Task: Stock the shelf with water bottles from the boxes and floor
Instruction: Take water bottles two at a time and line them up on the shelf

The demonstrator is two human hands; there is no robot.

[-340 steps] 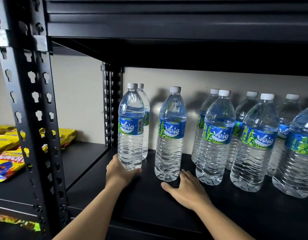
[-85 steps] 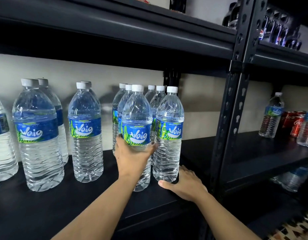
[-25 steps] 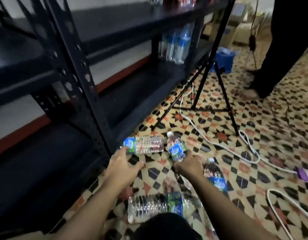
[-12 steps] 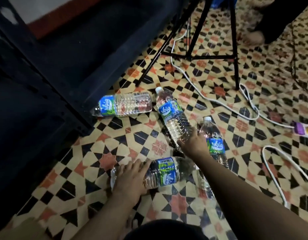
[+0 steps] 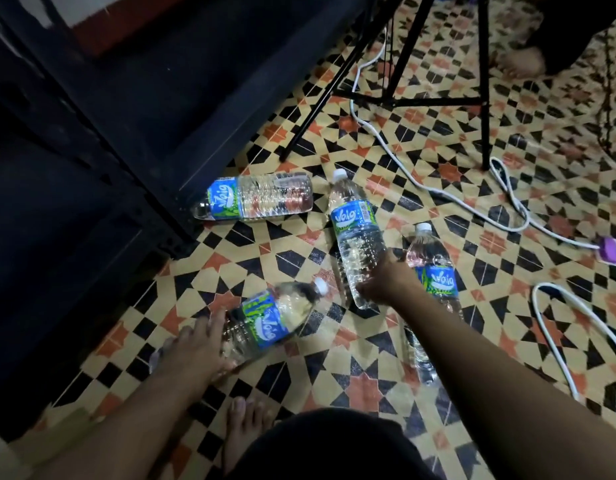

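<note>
Both your bare arms reach forward and down. Your left hand (image 5: 199, 344) is spread, fingers curled around a bottle's base; your right hand (image 5: 386, 278) grips another bottle's lower end.

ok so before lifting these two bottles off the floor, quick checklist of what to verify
1. Left hand on its bottle: ok, on the base end, though the picture is blurred there.
2. Right hand on the middle bottle: ok, fingers over the lower body.
3. Caps on: ok for both held bottles and for the right-hand bottle; cannot tell for the bottle by the shelf post, whose neck end is in shadow.
4. White cable away from the bottles: ok, it runs behind them.
5. Tripod legs out of the lifting path: ok, further back.
6. Grip firm enough to lift: cannot tell.
</note>
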